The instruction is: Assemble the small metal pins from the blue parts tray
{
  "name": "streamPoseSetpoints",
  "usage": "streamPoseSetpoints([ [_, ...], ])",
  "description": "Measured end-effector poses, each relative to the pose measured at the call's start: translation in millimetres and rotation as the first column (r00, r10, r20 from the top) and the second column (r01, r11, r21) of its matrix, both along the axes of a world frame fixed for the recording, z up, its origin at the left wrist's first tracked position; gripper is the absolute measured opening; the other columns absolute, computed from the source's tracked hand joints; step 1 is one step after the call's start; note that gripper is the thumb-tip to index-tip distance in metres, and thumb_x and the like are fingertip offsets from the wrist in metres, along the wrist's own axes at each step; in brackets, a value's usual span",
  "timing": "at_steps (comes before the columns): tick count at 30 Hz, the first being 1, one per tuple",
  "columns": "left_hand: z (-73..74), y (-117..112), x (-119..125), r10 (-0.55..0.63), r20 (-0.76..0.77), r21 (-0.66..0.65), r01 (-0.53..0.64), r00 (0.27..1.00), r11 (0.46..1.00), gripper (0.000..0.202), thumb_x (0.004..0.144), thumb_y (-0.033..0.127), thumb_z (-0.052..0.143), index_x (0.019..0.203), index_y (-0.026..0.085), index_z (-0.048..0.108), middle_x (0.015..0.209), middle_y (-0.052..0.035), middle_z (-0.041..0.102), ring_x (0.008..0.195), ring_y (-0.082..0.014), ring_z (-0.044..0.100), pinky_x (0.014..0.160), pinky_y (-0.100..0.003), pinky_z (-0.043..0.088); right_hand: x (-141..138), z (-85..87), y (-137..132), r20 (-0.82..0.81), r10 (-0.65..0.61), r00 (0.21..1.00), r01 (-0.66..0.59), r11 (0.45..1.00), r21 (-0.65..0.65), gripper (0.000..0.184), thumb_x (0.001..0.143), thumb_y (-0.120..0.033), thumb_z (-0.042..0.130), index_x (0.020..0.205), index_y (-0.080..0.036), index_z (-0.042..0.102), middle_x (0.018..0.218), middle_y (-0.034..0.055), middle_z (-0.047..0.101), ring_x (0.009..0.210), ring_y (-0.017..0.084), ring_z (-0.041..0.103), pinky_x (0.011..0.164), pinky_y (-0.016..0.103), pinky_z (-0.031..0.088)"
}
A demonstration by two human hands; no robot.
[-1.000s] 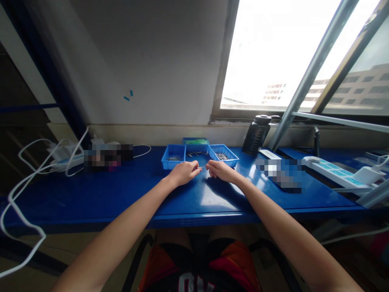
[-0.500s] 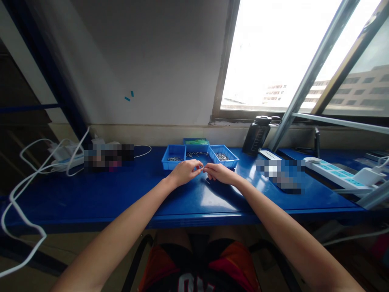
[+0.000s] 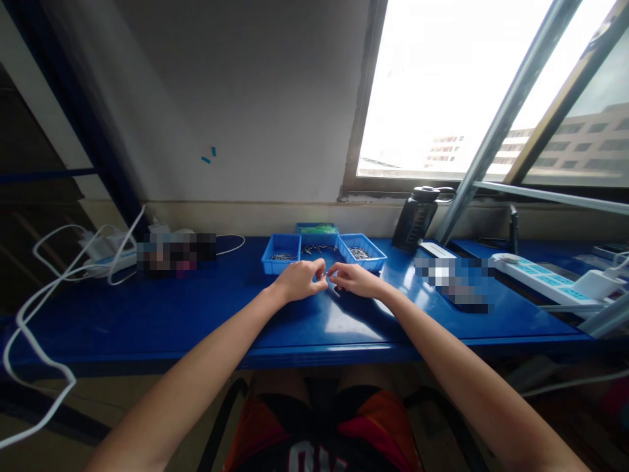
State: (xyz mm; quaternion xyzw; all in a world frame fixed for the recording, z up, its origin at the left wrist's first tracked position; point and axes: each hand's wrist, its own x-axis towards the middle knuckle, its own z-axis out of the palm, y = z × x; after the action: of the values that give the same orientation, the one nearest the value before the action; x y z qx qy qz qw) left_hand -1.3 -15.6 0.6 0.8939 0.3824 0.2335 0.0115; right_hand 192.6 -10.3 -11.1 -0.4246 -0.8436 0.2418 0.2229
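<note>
My left hand (image 3: 299, 280) is closed in a pinch at the middle of the blue table, thumb against curled fingers. Opposite it, my right hand (image 3: 360, 280) also pinches with thumb and forefinger. Between the two fingertips shows a small shiny metal piece (image 3: 325, 275), too small to name exactly. Just beyond the hands stand a left blue bin (image 3: 281, 267) and a right blue bin (image 3: 374, 264), both with small metal parts inside. Dark slender metal parts (image 3: 317, 249) lie in a heap between them.
Behind the heap, a third blue bin (image 3: 317, 228) holds a green bag. A black bottle (image 3: 415, 218) stands by the window. White power strips lie at right (image 3: 545, 282) and left, with white cables (image 3: 44, 347). The table's front edge (image 3: 334, 354) runs near my lap.
The fingertips have drawn slightly apart, and the metal piece shows more plainly between them. My left fingers curl in more. Bins and table objects stay as they were.
</note>
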Motion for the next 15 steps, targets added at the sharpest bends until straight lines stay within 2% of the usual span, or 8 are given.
streamPoseSetpoints([
  [5,-1.1,2.5,-0.6,0.029,-0.020,0.004,-0.029,0.999,1.000,0.018,0.078,0.033,0.043,0.085,0.020,0.055,0.072,0.0004,0.061,0.064,-0.0135,0.056,0.056,-0.022,0.038,-0.6,3.3,-3.2,-0.015,0.016,1.000,-0.016,1.000,0.003,0.033,0.079,-0.041,0.046,0.097,-0.015,0.056,0.061,0.0006,0.059,0.054,0.010,0.052,0.053,0.021,0.038],
  [11,-2.1,4.4,-1.1,0.014,-0.040,-0.012,-0.015,0.999,1.000,0.022,0.080,0.036,0.043,0.088,0.021,0.057,0.076,-0.0005,0.063,0.068,-0.0143,0.058,0.058,-0.022,0.040,-3.6,3.4,-5.0,-0.040,0.012,0.999,-0.012,1.000,-0.001,0.034,0.081,-0.046,0.042,0.085,-0.015,0.057,0.060,0.0003,0.058,0.051,0.009,0.049,0.051,0.020,0.037],
  [15,-2.6,5.1,-2.0,0.018,-0.039,-0.007,-0.018,0.999,1.000,0.025,0.081,0.038,0.040,0.088,0.021,0.058,0.077,-0.0012,0.063,0.069,-0.0150,0.058,0.060,-0.023,0.040,-1.6,-1.2,0.3,-0.047,-0.021,0.999,0.022,0.999,0.024,0.031,0.082,-0.044,0.041,0.078,-0.016,0.055,0.058,-0.0009,0.056,0.048,0.008,0.047,0.050,0.020,0.037],
])
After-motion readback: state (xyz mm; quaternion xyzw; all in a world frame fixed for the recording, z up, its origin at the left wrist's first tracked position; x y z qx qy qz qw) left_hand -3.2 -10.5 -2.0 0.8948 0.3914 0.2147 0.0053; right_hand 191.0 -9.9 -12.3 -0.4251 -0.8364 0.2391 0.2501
